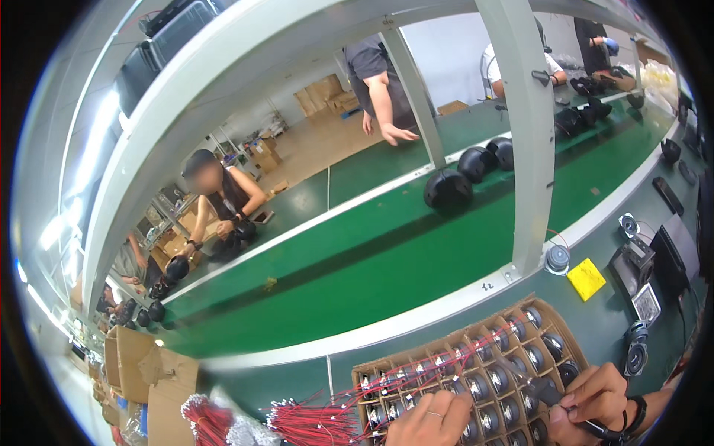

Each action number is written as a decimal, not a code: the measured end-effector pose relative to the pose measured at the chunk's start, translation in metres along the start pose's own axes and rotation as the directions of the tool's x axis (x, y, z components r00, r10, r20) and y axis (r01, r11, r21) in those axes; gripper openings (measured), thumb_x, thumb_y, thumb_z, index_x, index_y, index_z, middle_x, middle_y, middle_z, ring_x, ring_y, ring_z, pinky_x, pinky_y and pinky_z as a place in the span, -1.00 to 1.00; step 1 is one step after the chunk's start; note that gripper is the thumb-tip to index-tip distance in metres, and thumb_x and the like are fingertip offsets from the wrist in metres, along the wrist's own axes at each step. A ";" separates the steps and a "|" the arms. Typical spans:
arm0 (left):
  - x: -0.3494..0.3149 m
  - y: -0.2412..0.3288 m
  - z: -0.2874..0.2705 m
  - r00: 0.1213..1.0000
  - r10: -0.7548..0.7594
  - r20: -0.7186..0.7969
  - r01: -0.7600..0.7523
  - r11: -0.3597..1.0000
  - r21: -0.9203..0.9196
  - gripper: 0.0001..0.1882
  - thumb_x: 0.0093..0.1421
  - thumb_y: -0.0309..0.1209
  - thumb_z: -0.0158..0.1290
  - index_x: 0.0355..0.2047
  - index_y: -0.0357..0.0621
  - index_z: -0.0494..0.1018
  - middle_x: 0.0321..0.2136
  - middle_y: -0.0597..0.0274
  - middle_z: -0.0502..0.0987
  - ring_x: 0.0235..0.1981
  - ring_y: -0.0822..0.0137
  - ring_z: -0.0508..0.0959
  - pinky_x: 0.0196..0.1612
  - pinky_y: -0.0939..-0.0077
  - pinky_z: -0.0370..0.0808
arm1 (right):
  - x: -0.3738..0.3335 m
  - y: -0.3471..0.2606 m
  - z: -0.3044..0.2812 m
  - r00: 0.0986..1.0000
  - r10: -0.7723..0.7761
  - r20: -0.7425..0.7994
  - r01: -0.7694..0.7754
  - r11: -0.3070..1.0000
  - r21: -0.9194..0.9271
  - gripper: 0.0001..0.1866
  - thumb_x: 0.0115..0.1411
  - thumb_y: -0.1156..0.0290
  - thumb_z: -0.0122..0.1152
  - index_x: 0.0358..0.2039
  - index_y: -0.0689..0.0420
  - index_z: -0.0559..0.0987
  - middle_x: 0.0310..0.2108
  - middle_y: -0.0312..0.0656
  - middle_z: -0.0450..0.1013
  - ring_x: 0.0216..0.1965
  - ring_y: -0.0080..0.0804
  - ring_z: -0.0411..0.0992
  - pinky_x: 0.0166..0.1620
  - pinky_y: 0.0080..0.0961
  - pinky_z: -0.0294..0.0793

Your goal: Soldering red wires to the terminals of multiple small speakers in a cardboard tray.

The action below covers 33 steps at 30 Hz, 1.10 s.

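Note:
A brown cardboard tray (552,310) with divider cells sits at the lower edge, filled with several small round speaker parts trailing thin red wires. My left hand (430,420) rests fingers-down on the tray's near cells, touching the parts; whether it grips one is unclear. My right hand (591,401) is closed on a dark tool (547,392) whose tip points into the tray's right side. A black band circles my right wrist.
Bundles of red wires (312,425) lie left of the tray. A green conveyor belt (387,260) carries black dome housings (448,189). A white post (520,134) rises ahead. A yellow pad (586,279), loose speakers and black devices lie right. Other people work across the belt.

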State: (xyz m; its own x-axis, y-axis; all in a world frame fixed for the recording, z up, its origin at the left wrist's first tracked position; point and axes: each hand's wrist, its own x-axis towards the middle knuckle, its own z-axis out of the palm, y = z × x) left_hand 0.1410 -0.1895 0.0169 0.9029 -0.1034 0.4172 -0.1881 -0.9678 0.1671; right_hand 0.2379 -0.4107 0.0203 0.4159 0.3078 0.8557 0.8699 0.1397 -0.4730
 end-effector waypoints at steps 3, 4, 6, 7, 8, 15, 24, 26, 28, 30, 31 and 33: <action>0.006 -0.002 0.005 0.999 0.018 -0.036 -0.018 1.000 -0.015 -0.77 0.10 -0.48 0.23 -0.21 -0.09 0.51 -0.33 0.21 0.43 -0.32 0.20 0.55 -0.39 0.37 0.53 | -0.024 0.004 -0.004 0.998 0.047 -0.048 -0.053 0.990 -0.134 -0.67 -0.16 0.70 0.46 -0.50 0.06 0.46 -0.36 -0.17 0.43 -0.52 -0.50 0.41 -0.49 -0.67 0.37; 0.005 -0.002 0.005 1.000 0.004 -0.026 -0.004 1.000 0.004 -0.78 0.12 -0.47 0.24 -0.21 -0.08 0.51 -0.34 0.21 0.45 -0.35 0.19 0.55 -0.40 0.37 0.52 | -0.016 0.006 -0.008 1.000 0.010 0.026 -0.007 0.994 -0.112 -0.67 -0.11 0.71 0.43 -0.46 0.08 0.46 -0.32 -0.14 0.41 -0.52 -0.48 0.40 -0.48 -0.65 0.36; 0.007 -0.003 0.003 0.999 -0.031 -0.023 0.031 0.999 0.008 -0.81 0.14 -0.47 0.25 -0.23 -0.07 0.52 -0.36 0.20 0.47 -0.37 0.17 0.56 -0.39 0.34 0.51 | -0.014 0.010 -0.002 1.000 0.020 -0.009 -0.020 0.998 -0.054 -0.67 -0.10 0.72 0.45 -0.44 0.10 0.47 -0.28 -0.13 0.42 -0.50 -0.47 0.42 -0.49 -0.63 0.38; 0.010 -0.002 0.001 0.999 -0.045 -0.012 0.045 0.999 -0.005 -0.81 0.14 -0.48 0.26 -0.24 -0.08 0.52 -0.36 0.19 0.48 -0.37 0.16 0.56 -0.39 0.32 0.52 | -0.012 0.012 -0.003 1.000 0.021 0.010 -0.020 0.999 -0.035 -0.67 -0.10 0.72 0.46 -0.43 0.10 0.48 -0.27 -0.11 0.43 -0.48 -0.46 0.43 -0.49 -0.63 0.39; 0.012 -0.001 -0.001 0.998 -0.060 0.000 0.060 0.998 -0.014 -0.82 0.15 -0.49 0.27 -0.25 -0.08 0.53 -0.36 0.19 0.49 -0.37 0.15 0.56 -0.38 0.31 0.52 | -0.011 0.014 -0.004 0.999 0.020 0.027 -0.020 1.000 -0.012 -0.66 -0.10 0.72 0.48 -0.42 0.11 0.49 -0.25 -0.10 0.44 -0.47 -0.45 0.45 -0.50 -0.63 0.40; 0.017 0.003 0.000 0.997 -0.057 0.049 0.058 0.998 -0.005 -0.82 0.15 -0.49 0.29 -0.24 -0.10 0.56 -0.33 0.19 0.53 -0.33 0.14 0.56 -0.30 0.30 0.52 | -0.016 0.016 -0.005 0.999 0.047 -0.014 -0.047 0.998 0.041 -0.65 -0.11 0.72 0.52 -0.38 0.10 0.54 -0.24 -0.06 0.50 -0.44 -0.43 0.46 -0.48 -0.64 0.44; 0.016 0.005 -0.002 0.997 -0.068 0.041 0.068 0.998 -0.003 -0.83 0.14 -0.50 0.30 -0.27 -0.08 0.55 -0.35 0.21 0.52 -0.34 0.17 0.56 -0.34 0.31 0.51 | -0.016 0.013 -0.007 0.998 0.061 0.025 -0.062 0.997 0.049 -0.67 -0.10 0.71 0.52 -0.41 0.10 0.56 -0.26 -0.05 0.53 -0.46 -0.42 0.48 -0.46 -0.65 0.48; 0.016 0.004 -0.001 0.996 -0.077 0.052 0.077 0.997 -0.006 -0.83 0.14 -0.51 0.29 -0.27 -0.09 0.55 -0.36 0.20 0.51 -0.35 0.16 0.55 -0.34 0.31 0.50 | -0.017 0.013 0.000 0.998 0.057 -0.019 -0.056 0.998 0.037 -0.67 -0.11 0.71 0.53 -0.41 0.10 0.56 -0.27 -0.05 0.53 -0.47 -0.42 0.48 -0.46 -0.65 0.48; 0.017 0.004 -0.002 0.996 -0.075 0.044 0.075 0.997 -0.001 -0.83 0.14 -0.51 0.29 -0.27 -0.09 0.55 -0.36 0.19 0.51 -0.36 0.16 0.55 -0.35 0.31 0.50 | -0.015 0.014 0.001 0.997 0.054 -0.059 -0.052 0.998 0.029 -0.67 -0.11 0.71 0.54 -0.42 0.09 0.56 -0.28 -0.05 0.53 -0.47 -0.41 0.49 -0.47 -0.64 0.48; 0.017 0.004 -0.003 0.997 -0.070 0.032 0.070 0.998 0.003 -0.83 0.14 -0.51 0.29 -0.27 -0.10 0.54 -0.36 0.19 0.50 -0.36 0.15 0.55 -0.35 0.31 0.49 | -0.013 0.015 -0.004 0.999 0.052 0.004 -0.052 0.998 0.038 -0.67 -0.12 0.70 0.55 -0.44 0.09 0.56 -0.29 -0.05 0.53 -0.46 -0.41 0.50 -0.47 -0.64 0.48; 0.017 0.004 -0.003 0.997 -0.065 0.030 0.065 0.998 0.003 -0.83 0.14 -0.51 0.29 -0.27 -0.10 0.54 -0.37 0.18 0.50 -0.37 0.15 0.54 -0.35 0.31 0.49 | -0.014 0.014 -0.005 0.999 0.045 0.004 -0.045 0.998 0.039 -0.67 -0.12 0.70 0.55 -0.44 0.09 0.56 -0.29 -0.05 0.53 -0.46 -0.41 0.50 -0.47 -0.64 0.48; 0.017 0.004 -0.003 0.998 -0.057 0.015 0.057 0.998 0.008 -0.83 0.14 -0.52 0.29 -0.27 -0.10 0.54 -0.37 0.18 0.50 -0.37 0.15 0.54 -0.34 0.31 0.49 | -0.016 0.013 -0.005 0.999 0.053 -0.002 -0.053 0.998 0.020 -0.67 -0.11 0.69 0.56 -0.44 0.09 0.56 -0.29 -0.06 0.53 -0.45 -0.40 0.50 -0.47 -0.64 0.48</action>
State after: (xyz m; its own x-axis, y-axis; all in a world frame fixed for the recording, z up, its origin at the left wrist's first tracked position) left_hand 0.1546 -0.1946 0.0278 0.9178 -0.0514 0.3938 -0.1333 -0.9739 0.1836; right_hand 0.2438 -0.4183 0.0016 0.4621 0.3130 0.8297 0.8411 0.1419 -0.5220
